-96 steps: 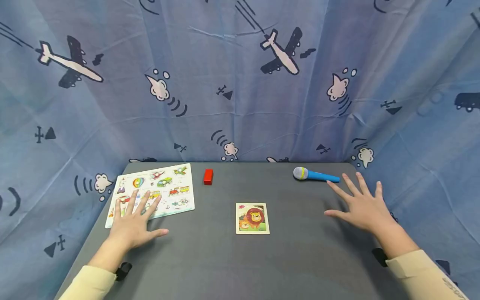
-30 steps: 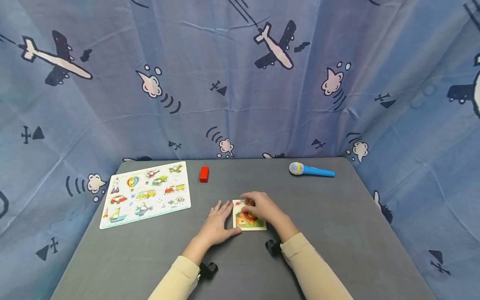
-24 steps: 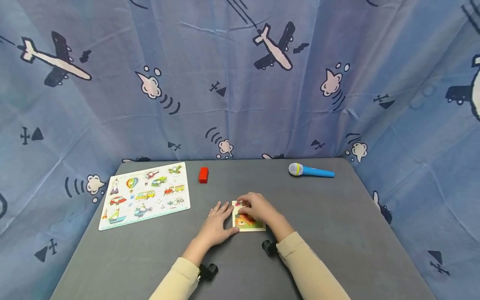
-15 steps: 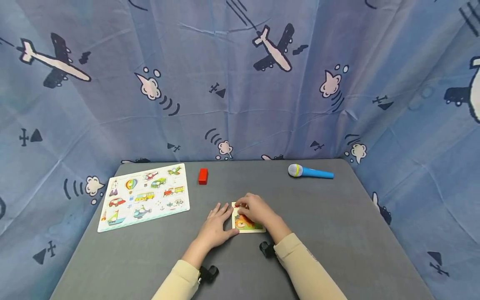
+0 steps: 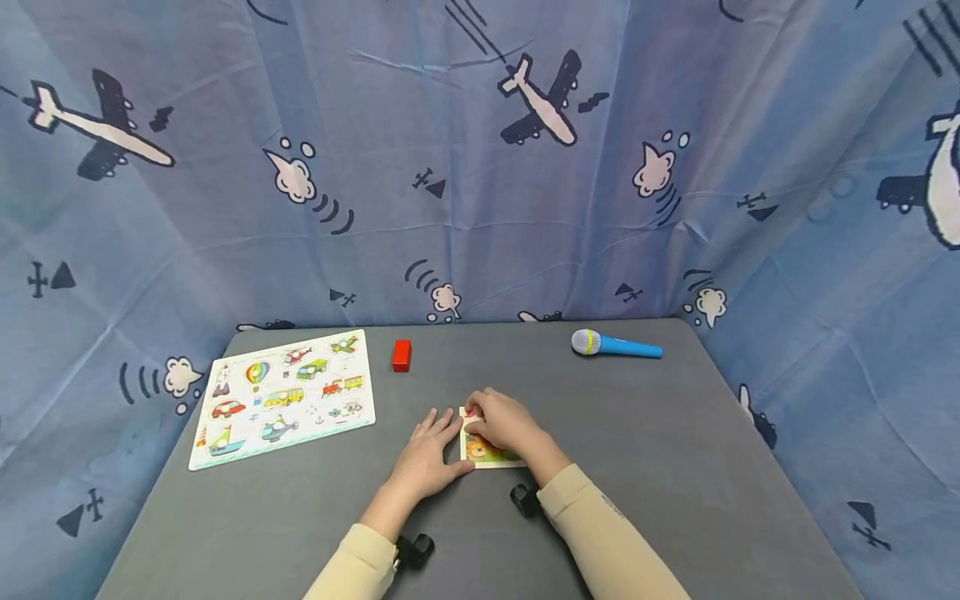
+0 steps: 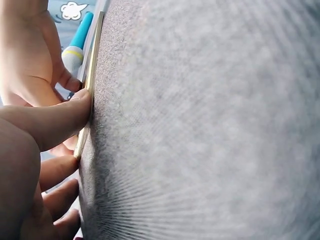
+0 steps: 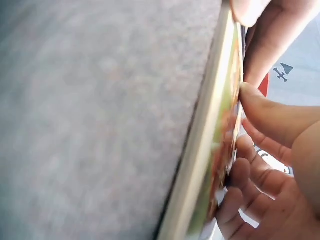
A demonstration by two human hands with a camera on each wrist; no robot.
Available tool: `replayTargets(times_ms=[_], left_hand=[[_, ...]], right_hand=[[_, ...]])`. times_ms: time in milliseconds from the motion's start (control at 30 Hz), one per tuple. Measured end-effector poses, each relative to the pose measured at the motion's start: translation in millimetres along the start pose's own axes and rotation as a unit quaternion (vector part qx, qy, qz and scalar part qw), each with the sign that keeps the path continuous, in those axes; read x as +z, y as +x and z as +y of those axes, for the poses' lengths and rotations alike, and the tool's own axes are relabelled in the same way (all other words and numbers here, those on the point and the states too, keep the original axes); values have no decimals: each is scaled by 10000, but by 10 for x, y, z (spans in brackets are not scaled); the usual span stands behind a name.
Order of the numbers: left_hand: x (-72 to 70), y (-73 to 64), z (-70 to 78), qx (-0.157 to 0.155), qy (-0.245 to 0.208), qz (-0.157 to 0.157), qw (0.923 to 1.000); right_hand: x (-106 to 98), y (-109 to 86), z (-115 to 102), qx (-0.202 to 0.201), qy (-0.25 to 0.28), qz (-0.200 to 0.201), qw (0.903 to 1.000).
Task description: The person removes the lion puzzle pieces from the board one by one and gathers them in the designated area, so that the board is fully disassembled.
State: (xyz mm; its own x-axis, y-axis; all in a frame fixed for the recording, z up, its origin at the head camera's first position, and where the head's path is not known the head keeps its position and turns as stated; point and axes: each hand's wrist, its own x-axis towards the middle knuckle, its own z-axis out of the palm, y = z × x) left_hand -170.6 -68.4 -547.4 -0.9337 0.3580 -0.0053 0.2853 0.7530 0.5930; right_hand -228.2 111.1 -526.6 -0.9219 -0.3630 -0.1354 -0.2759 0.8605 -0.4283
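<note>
A small square lion jigsaw puzzle [image 5: 491,457] lies flat on the grey table, partly covered by my right hand [image 5: 506,422]. My left hand [image 5: 422,460] rests at its left side, fingers extended, the thumb touching the lower left corner and the index finger the left edge. In the left wrist view the thumb [image 6: 80,107] meets the thin wooden edge. The right hand's curled fingers and thumb pinch at the upper left of the picture. In the right wrist view a thin pale edge, seemingly a puzzle piece [image 7: 238,125], shows between thumb and fingers; its shape is hidden.
A white board with vehicle pictures [image 5: 281,398] lies at the left. Near the back edge are a red block [image 5: 401,356] and, farther right, a blue toy microphone [image 5: 617,344]. A patterned blue curtain [image 5: 450,167] encloses the table's back and sides.
Both hands came in from the table's sides to the lion puzzle. Over the last second the right hand shifted slightly left across the picture, while the left hand stayed at the edge.
</note>
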Motion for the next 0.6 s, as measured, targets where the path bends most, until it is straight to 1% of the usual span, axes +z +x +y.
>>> replayTargets(times_ms=[167, 267, 467, 600], left_hand=[[-2, -7, 11, -28, -2, 2, 10000], [-6, -7, 24, -53, -53, -2, 10000], [-6, 2, 25, -77, -65, 6, 9999], [1, 3, 13, -89, 60, -18, 9999]], right_hand=[[17, 23, 10, 171, 321, -95, 9993], [11, 22, 3, 223, 381, -104, 9990], [1, 22, -17, 14, 477, -87, 9988], [8, 14, -22, -101, 710, 41, 9974]])
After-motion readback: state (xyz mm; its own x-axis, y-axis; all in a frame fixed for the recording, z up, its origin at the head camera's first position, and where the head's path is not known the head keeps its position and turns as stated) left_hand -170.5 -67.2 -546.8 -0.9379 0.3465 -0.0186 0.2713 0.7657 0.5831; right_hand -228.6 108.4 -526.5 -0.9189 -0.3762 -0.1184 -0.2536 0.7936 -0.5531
